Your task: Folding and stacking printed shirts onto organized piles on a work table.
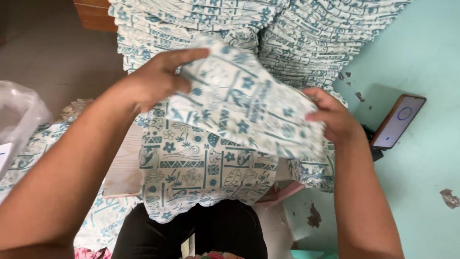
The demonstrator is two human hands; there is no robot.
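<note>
Two hands hold one folded cloth (244,103) above a flat piece (201,177) of the same print. The left hand (158,76) pinches the cloth's edge at 10 o'clock, thumb under, fingers curled over the top. The right hand (333,117) grips the edge at 3 o'clock, fingers closed, their tips hidden behind the fabric. Motion blur softens the cloth's pattern, and its underside cannot be seen. The cloth is white with teal leaves, flowers and bars, creased and sagging between the hands. At 12 o'clock a tall stack (268,33) of like pieces runs out of the frame's top. The flat piece lies on a pale board (123,168), its lower edge hanging over dark trousers (215,230). At 3 o'clock a phone (398,121) leans against the green wall (421,57), just beside the right wrist. At 9 o'clock a clear bag (19,115) is cut off by the frame.
</note>
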